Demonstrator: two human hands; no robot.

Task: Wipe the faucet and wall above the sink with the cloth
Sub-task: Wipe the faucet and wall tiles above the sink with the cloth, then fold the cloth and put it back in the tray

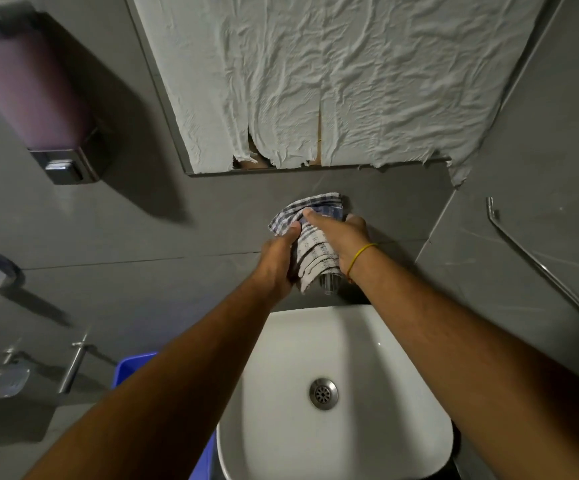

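A blue-and-white checked cloth (316, 237) is wrapped over the wall-mounted chrome faucet (329, 284); only the spout's tip shows below the cloth. My left hand (277, 261) grips the cloth from the left side, thumb on top. My right hand (341, 237), with a yellow band on the wrist, presses the cloth from the right. Both hands sit against the grey tiled wall (212, 220), just above the white sink (333, 393). The faucet's body and handle are hidden by the cloth and hands.
A mirror covered with crumpled white paper (316, 81) hangs above. A soap dispenser (38, 98) is on the left wall, a metal rail (541, 265) on the right wall. A soap dish (5, 379) and a blue bin (132, 368) are at lower left.
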